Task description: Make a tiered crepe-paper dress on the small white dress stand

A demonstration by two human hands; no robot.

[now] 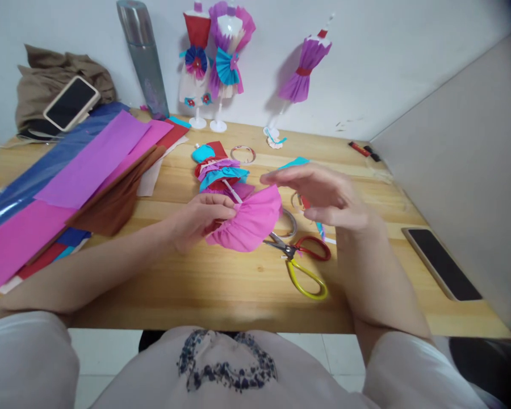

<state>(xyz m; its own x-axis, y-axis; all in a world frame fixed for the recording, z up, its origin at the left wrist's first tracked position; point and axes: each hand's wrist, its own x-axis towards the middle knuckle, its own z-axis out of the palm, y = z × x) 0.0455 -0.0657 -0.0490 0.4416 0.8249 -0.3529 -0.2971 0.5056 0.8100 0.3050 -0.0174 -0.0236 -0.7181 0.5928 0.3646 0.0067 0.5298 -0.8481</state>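
Observation:
Gathered into a fan, a piece of pink crepe paper [253,221] is pinched at its narrow side by my left hand [208,217]. My right hand [323,196] hovers to the right of the fan, thumb and fingers apart, with nothing in it. Below and between the hands lie scissors [290,251] with one red and one yellow handle. Behind the fan a small dress form [221,167] in red, blue and purple paper lies on its side. A roll of tape [288,222] is partly hidden by the pink paper.
Coloured crepe paper sheets [93,165] spread over the left of the table. Three dressed mini mannequins, one in purple [304,74], and a grey bottle [147,62] stand along the wall. A phone [443,264] lies at right, another phone [72,102] on brown cloth at left.

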